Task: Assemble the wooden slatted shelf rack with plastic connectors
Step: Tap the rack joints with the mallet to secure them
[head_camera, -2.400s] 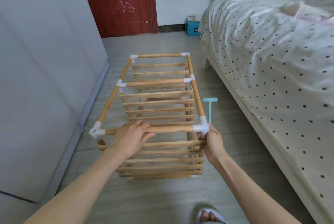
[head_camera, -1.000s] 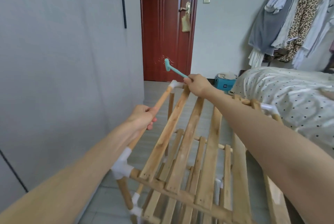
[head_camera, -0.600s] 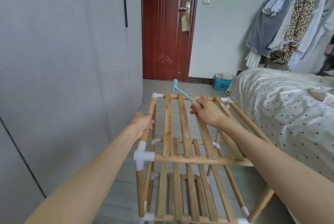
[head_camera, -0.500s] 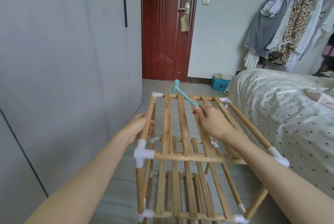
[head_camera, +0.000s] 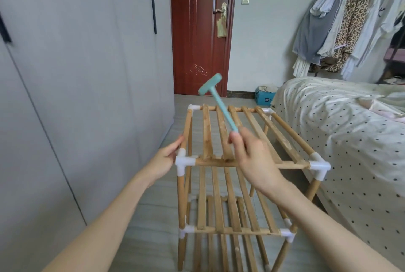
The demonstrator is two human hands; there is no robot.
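Head view: right hand (head_camera: 255, 157) grips slim teal plastic mallet (head_camera: 219, 98); left hand (head_camera: 167, 158) clasps slatted wooden rack's (head_camera: 252, 138) round rail.

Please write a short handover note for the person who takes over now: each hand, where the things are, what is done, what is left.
Left hand: holds the rack's left top rail beside the near-left white connector.
Right hand: grip on the end of the teal mallet, raised over the top slats.
Rack: upright on the floor between wardrobe and bed, shelves and corner connectors fitted.
Done: the frame looks assembled.
Left: probably tapping the top corners tight; I cannot tell which joints are loose.
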